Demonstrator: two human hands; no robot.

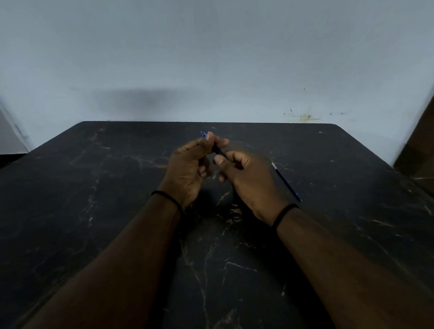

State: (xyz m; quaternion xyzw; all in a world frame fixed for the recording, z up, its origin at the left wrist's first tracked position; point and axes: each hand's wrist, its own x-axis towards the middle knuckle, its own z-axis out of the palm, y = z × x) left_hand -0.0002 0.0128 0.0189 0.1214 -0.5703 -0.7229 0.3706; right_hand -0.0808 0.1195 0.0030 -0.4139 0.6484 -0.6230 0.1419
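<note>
Both of my hands meet above the middle of a black marble-patterned table [87,196]. Between them is a dark pen [219,151] with a blue tip sticking out past my fingers at the far end. My left hand [188,171] pinches the pen near the tip with thumb and fingertips. My right hand [249,180] holds the pen's lower end in curled fingers, thumb on top. Most of the pen's barrel is hidden by the fingers. A second thin pen part, a blue refill [286,181], lies on the table just right of my right hand.
A pale blue-grey wall [205,51] stands directly behind the table's far edge. A brown wooden piece [426,140] stands at the right beyond the table's corner. Each wrist wears a thin black band.
</note>
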